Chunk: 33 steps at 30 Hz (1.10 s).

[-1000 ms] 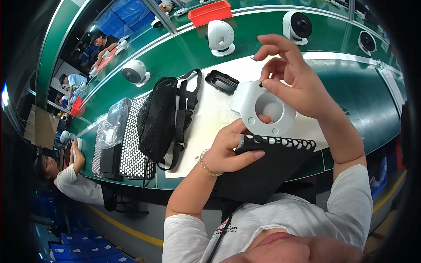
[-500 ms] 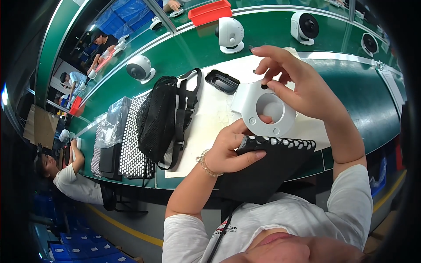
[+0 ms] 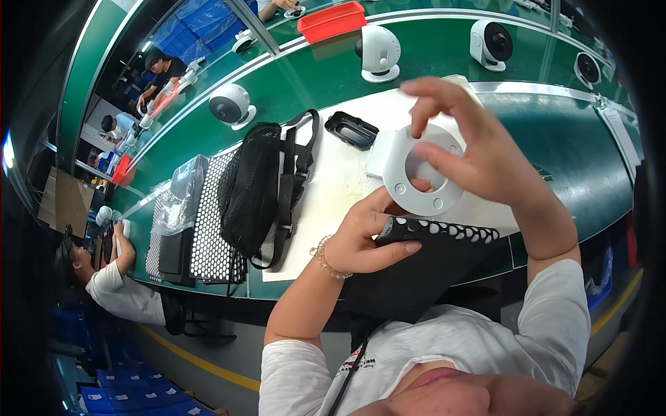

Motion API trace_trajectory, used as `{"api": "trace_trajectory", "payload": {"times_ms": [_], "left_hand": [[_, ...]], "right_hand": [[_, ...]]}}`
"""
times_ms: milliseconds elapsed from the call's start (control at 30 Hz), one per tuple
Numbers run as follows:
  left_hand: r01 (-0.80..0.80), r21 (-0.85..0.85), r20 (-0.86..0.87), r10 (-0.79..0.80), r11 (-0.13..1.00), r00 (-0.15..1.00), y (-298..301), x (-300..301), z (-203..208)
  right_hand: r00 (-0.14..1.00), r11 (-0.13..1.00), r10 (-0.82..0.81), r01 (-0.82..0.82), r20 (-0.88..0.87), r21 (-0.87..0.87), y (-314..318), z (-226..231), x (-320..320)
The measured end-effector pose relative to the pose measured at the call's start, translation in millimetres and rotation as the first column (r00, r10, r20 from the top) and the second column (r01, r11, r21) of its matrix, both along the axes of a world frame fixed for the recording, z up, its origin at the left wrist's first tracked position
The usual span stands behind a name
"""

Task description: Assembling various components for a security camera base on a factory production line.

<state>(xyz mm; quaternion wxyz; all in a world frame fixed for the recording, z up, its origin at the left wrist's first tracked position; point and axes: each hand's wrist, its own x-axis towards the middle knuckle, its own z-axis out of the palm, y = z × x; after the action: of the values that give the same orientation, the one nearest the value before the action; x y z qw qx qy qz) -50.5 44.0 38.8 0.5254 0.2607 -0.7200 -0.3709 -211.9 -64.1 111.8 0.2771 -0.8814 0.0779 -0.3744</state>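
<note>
My left hand is closed round the lower edge of a white ring-shaped base, with a fingertip showing through its central hole. Small round recesses dot the ring's face. That same hand also holds a dark sheet below the ring, its folded top edge marked with white dots. Over the ring's upper right part hovers my right hand, fingers bent but apart and blurred by motion. Whether anything small is on its fingertips I cannot make out. Behind the ring, a black plastic tray lies on the pale board.
A black mesh bag with straps lies to the left, beside white-dotted sheets and a clear plastic bag. White round-headed cameras stand along the green bench, near a red bin. A co-worker sits at far left.
My right hand's fingers have shifted and blurred over the ring; dark spots earlier visible at its fingertips no longer show clearly. The left hand keeps its hold.
</note>
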Motion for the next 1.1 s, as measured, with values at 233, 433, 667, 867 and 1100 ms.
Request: {"api": "trace_trajectory", "payload": {"times_ms": [233,433,667,867,1100], "left_hand": [[0.023,-0.042,0.053,-0.021,0.999,0.998,0,8,0],[0.03,-0.024,0.07,-0.029,0.999,0.997,0,8,-2],[0.011,-0.018,0.108,-0.009,1.0,0.994,2,9,1],[-0.052,-0.02,0.065,0.054,0.998,0.996,2,6,3],[-0.141,-0.066,0.16,0.15,0.988,0.976,5,15,3]], "right_hand": [[0.97,0.979,0.194,-0.182,-0.146,0.091,8,-9,11],[0.965,0.995,0.098,-0.102,-0.242,-0.002,15,-7,10],[0.928,0.945,0.002,-0.123,-0.372,-0.302,24,9,-3],[0.986,0.949,-0.009,-0.044,-0.166,-0.314,18,3,-6],[0.964,0.972,0.183,-0.207,-0.195,-0.109,28,7,-4]]}}
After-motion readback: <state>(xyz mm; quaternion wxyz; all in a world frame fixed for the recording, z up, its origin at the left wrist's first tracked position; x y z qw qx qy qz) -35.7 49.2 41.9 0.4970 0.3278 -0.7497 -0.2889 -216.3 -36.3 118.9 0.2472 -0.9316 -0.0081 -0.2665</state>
